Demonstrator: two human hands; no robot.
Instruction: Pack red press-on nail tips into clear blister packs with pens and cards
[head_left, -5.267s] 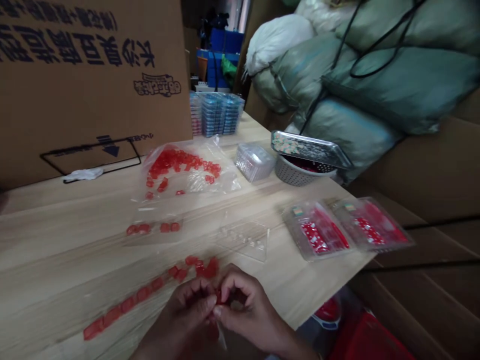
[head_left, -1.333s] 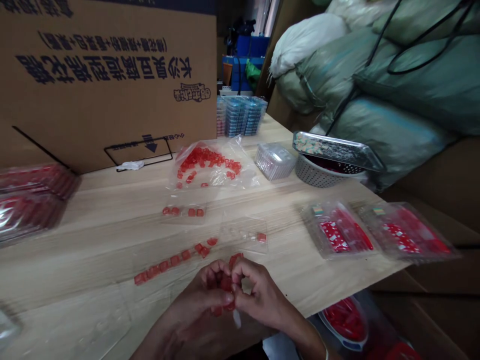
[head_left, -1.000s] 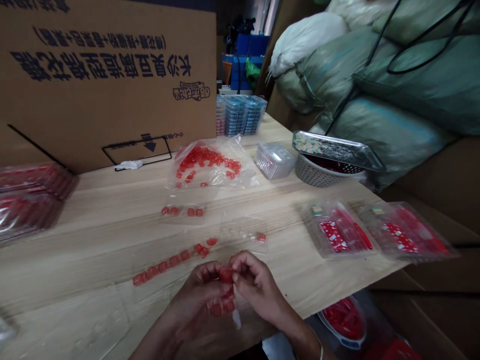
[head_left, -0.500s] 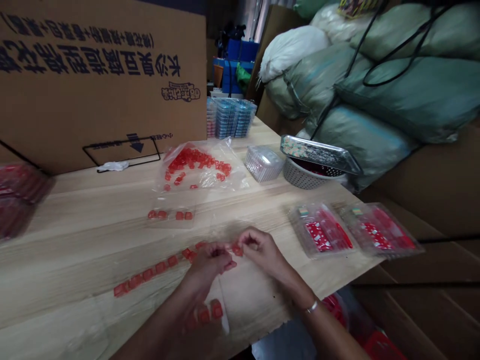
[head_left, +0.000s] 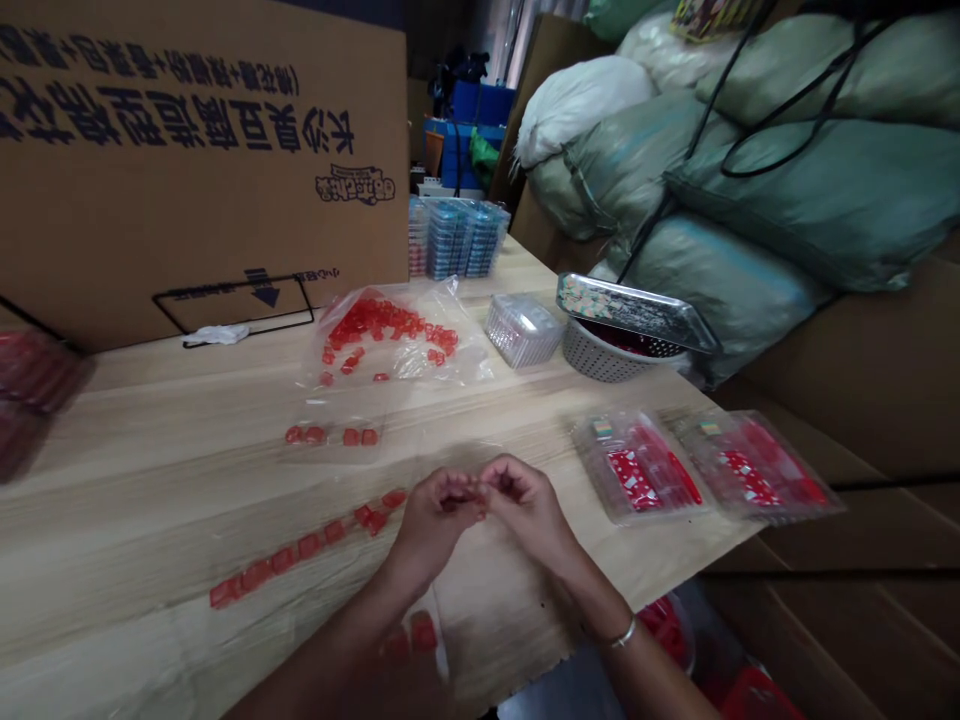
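My left hand (head_left: pixel 448 500) and my right hand (head_left: pixel 521 495) meet fingertip to fingertip above the table, both closed in a pinch. A small red translucent plastic piece is between their fingertips, almost wholly covered by the fingers. Left of my hands, a slanting row of similar red pieces (head_left: pixel 308 546) lies on clear plastic. Below my left forearm, a few more red pieces (head_left: pixel 423 630) sit in a clear tray, partly hidden by the arm. Farther back, another clear tray (head_left: pixel 337 452) holds several red pieces.
Behind lies a clear bag of red pieces (head_left: pixel 382 320), near a large cardboard box (head_left: pixel 202 200). Clear containers (head_left: pixel 523 330) and a grey basket (head_left: pixel 611 358) with a metal tray (head_left: pixel 637 312) stand farther right. Two filled clear packs (head_left: pixel 641 470) lie near the table's right edge.
My hands have come together, and the red piece seen between them before is now mostly covered by fingers. The view has shifted slightly, moving the table things a little left and down.
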